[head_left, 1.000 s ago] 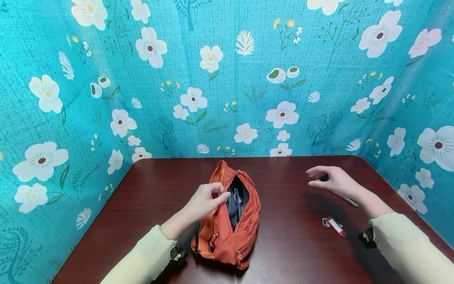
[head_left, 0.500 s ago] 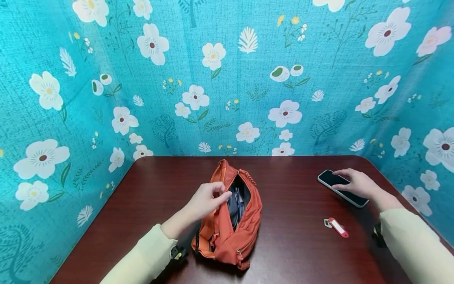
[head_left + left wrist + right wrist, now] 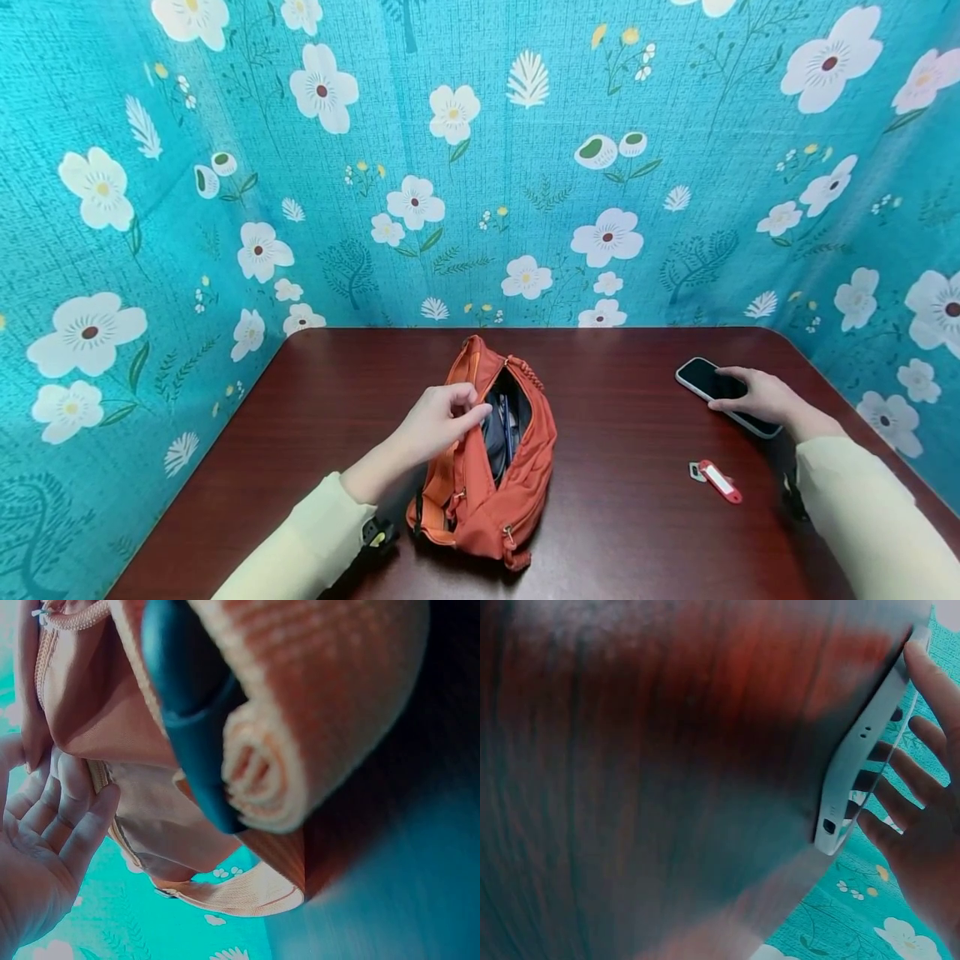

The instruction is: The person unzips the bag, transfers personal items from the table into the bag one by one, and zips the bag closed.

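Note:
An orange-red waist bag (image 3: 480, 500) lies on the table, unzipped, with its dark inside and a bluish thin item (image 3: 507, 425) showing. My left hand (image 3: 435, 421) pinches the bag's rim at the left of the opening. In the left wrist view, the fingers (image 3: 71, 787) of that hand are at the bag's fabric beside a rolled strap (image 3: 259, 769). My right hand (image 3: 765, 396) is over a black-screened smartphone (image 3: 697, 377) in a pale case, lying flat. Its thumb is on the phone's near side edge (image 3: 855, 761), its fingers reaching across the screen toward the far edge.
A red key tag (image 3: 720, 482) with a white label and a small metal piece lies on the brown table (image 3: 615, 417), nearer me than the phone. Floral turquoise cloth (image 3: 480, 167) stands behind and along both sides.
My right hand has come down and to the right onto the phone, its thumb now at the phone's edge. The left hand keeps its hold on the bag.

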Tool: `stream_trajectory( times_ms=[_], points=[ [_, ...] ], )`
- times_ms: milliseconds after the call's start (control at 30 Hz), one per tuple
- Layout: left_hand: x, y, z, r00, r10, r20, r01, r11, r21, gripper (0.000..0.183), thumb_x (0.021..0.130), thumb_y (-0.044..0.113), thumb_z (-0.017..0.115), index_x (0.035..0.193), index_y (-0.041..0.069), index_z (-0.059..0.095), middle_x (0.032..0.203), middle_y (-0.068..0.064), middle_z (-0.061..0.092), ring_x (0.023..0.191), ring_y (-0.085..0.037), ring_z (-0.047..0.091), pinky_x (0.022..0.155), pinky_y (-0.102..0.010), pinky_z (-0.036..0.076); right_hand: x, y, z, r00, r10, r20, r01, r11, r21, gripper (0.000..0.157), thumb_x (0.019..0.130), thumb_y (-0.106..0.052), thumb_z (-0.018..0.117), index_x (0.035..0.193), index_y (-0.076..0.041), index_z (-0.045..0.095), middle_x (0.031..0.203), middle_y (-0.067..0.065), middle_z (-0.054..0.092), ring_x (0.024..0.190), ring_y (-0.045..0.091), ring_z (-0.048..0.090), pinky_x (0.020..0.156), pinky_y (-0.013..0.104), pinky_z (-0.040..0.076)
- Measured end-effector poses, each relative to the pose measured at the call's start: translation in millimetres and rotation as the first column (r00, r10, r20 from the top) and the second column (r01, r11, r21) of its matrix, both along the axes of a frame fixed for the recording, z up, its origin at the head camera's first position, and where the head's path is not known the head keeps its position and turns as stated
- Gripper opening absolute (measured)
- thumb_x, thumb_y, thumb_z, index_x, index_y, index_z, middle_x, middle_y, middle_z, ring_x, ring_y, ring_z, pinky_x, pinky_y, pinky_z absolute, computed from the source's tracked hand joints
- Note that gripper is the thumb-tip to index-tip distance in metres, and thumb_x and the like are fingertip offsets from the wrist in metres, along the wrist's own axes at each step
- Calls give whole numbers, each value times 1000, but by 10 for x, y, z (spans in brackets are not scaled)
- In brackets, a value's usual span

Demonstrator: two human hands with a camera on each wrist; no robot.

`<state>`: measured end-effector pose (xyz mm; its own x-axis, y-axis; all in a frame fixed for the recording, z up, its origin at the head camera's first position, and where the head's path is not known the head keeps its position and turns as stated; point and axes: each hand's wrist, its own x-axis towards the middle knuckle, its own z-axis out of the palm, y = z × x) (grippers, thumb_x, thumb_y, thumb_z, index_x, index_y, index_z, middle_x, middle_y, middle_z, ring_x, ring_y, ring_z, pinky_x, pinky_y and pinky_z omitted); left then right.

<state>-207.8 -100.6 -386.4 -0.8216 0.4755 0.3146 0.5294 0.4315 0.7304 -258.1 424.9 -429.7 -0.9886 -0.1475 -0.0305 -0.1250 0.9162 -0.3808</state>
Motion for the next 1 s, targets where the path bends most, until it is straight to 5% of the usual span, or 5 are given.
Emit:
stream_trajectory(
  times_ms=[400,667,833,1000],
  points=[
    [6,15,12,1000,-12,-5,12,1000,-9,22,95,22,64,77,14,56,59,6,49,49,-9,47,49,-25,37,-63,-77,-41,1000,14,4,-14,997,-72,88,72,-34,85,131,15,44,125,44,45,108,51,47,86,62,41],
    [10,19,22,1000,-5,-4,5,1000,-13,21,95,22,64,78,14,56,59,6,50,49,-10,47,48,-25,37,-89,-119,0,999,12,-52,-9,998,59,101,63,-39,90,129,20,43,118,44,48,102,53,45,85,62,40],
    [16,25,33,1000,-5,-1,5,1000,-18,20,95,20,65,78,15,56,59,6,50,49,-10,47,49,-24,38,-69,-142,17,997,6,-74,2,994,108,105,59,-48,89,131,13,44,114,40,48,99,51,41,81,63,40],
    [11,29,37,1000,-6,-12,6,1000,-17,20,94,18,66,77,15,56,59,6,50,49,-9,48,50,-24,38,-48,-168,31,999,11,-49,-8,998,55,101,61,-48,88,134,4,42,112,36,46,97,47,45,80,63,42]
  ],
)
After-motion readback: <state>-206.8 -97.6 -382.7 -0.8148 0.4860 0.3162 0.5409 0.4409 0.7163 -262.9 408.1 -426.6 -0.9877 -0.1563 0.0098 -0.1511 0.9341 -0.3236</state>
